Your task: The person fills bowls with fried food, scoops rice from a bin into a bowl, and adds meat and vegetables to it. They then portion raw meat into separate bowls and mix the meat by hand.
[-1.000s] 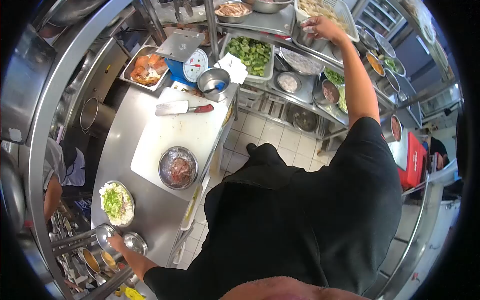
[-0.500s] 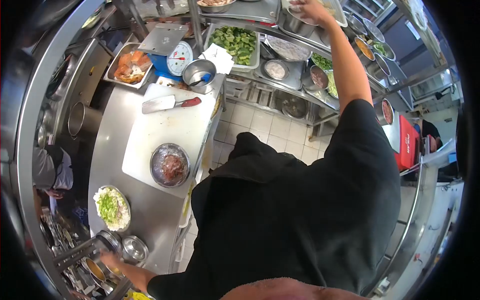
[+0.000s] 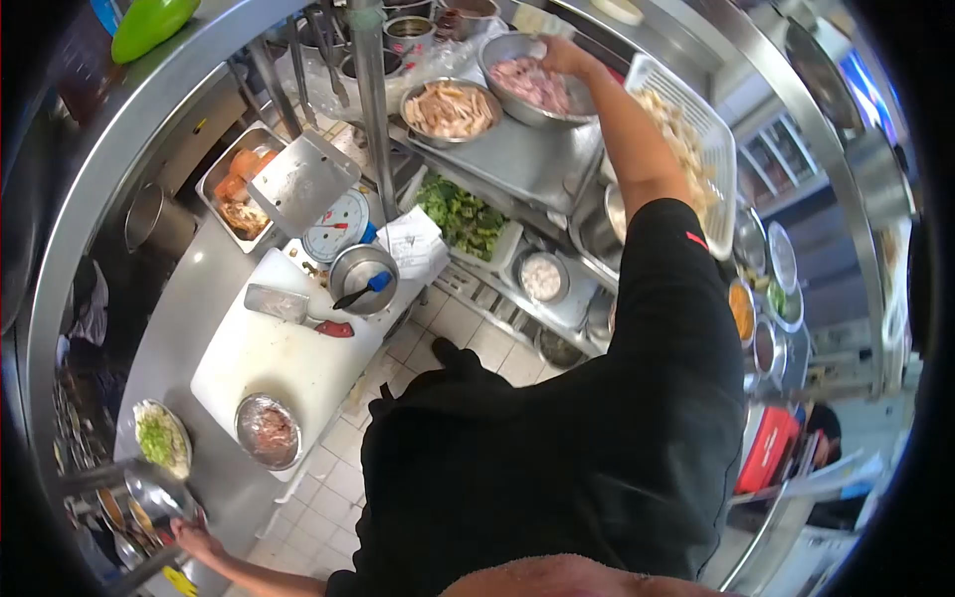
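Note:
My left hand (image 3: pixel 195 538) is closed on the rim of a shiny metal bowl (image 3: pixel 157 486), which is tilted at the lower left beside the counter. Up on the shelf, my right hand (image 3: pixel 565 56) reaches into a large metal bowl (image 3: pixel 502 48), its fingers curled down at the strips of raw pink meat (image 3: pixel 529 84). The fingertips are partly hidden. Left of that bowl stands another bowl holding pale cooked-looking strips (image 3: pixel 450 109). A plastic-lined bowl with reddish minced meat (image 3: pixel 271 432) rests on the white cutting board (image 3: pixel 288 368).
A cleaver (image 3: pixel 284 304) lies on the board, near a pot (image 3: pixel 360 271) with a blue brush. Close by are a scale (image 3: pixel 333 227), a tray of green vegetables (image 3: pixel 463 214) and a plate of chopped greens (image 3: pixel 159 438). A metal post (image 3: pixel 370 109) rises from the shelf.
My view has swung toward the upper shelf. My right hand has moved into the bowl of raw meat. My left hand now has a metal bowl from the counter's corner, tilted.

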`<action>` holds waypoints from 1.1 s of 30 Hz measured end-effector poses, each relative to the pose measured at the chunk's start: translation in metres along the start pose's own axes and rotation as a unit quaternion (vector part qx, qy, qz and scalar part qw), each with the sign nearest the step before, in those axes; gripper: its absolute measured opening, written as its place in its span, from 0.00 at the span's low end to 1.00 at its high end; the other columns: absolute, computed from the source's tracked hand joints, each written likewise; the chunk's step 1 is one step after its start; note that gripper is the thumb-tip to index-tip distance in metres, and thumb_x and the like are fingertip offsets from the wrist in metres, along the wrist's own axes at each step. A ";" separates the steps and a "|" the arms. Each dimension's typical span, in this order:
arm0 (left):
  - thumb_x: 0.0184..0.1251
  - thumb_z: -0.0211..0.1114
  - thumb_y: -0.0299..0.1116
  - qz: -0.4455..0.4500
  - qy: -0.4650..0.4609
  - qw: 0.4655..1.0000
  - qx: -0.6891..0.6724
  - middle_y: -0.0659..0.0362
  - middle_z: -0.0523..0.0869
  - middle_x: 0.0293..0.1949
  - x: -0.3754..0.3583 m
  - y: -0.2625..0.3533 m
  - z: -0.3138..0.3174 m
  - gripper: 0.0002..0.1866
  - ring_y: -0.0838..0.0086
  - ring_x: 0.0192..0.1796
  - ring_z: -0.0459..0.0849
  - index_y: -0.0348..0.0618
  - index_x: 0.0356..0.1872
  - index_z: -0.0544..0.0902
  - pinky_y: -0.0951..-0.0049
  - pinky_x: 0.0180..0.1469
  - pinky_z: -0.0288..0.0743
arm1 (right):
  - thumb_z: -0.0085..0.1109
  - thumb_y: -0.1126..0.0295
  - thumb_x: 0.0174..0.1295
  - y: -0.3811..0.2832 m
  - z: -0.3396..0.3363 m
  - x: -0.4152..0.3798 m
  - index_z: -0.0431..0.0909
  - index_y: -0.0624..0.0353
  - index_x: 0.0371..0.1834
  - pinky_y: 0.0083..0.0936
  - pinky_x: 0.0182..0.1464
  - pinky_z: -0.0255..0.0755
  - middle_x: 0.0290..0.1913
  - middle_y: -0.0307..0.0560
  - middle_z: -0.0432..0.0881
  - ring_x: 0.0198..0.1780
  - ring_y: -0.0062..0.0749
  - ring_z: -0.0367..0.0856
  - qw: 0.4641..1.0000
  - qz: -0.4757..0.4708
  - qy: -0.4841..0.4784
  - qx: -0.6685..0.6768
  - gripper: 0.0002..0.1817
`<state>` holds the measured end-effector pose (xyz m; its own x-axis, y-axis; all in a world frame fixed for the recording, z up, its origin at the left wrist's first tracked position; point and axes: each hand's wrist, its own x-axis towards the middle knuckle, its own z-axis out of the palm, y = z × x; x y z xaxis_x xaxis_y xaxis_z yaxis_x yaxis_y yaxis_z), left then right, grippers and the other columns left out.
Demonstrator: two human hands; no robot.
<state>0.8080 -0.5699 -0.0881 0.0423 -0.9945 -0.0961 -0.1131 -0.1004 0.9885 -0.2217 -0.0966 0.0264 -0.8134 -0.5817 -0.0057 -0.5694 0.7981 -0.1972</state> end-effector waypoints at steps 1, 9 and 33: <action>0.67 0.47 0.28 -0.001 -0.020 1.000 0.021 0.68 0.61 0.27 -0.027 0.001 0.030 0.06 0.83 0.32 0.65 0.50 0.29 0.67 0.58 0.53 0.78 | 0.67 0.60 0.47 -0.004 0.007 0.012 0.69 0.61 0.65 0.35 0.49 0.74 0.50 0.60 0.81 0.49 0.42 0.81 0.998 0.022 -0.052 0.008 0.39; 0.51 0.57 0.13 -0.009 -0.199 0.976 0.082 0.71 0.62 0.22 -0.148 -0.025 0.191 0.19 0.87 0.25 0.59 0.52 0.19 0.60 0.82 0.26 0.53 | 0.70 0.55 0.36 0.004 0.081 0.034 0.56 0.56 0.72 0.42 0.65 0.65 0.66 0.70 0.61 0.68 0.61 0.62 0.995 0.036 -0.083 -0.033 0.54; 0.54 0.62 0.23 -0.090 -0.549 0.830 0.023 0.57 0.80 0.36 -0.334 0.114 0.637 0.14 0.75 0.33 0.80 0.33 0.43 0.77 0.74 0.35 0.76 | 0.52 0.68 0.58 0.017 -0.072 -0.017 0.79 0.65 0.41 0.28 0.23 0.79 0.31 0.51 0.85 0.30 0.33 0.85 0.934 -0.094 0.069 0.338 0.13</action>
<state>0.1489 -0.2690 -0.0180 -0.8656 -0.3886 -0.3158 -0.2426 -0.2263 0.9434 -0.2264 -0.0619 0.0939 -0.7413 -0.6381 0.2083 -0.5360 0.3760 -0.7559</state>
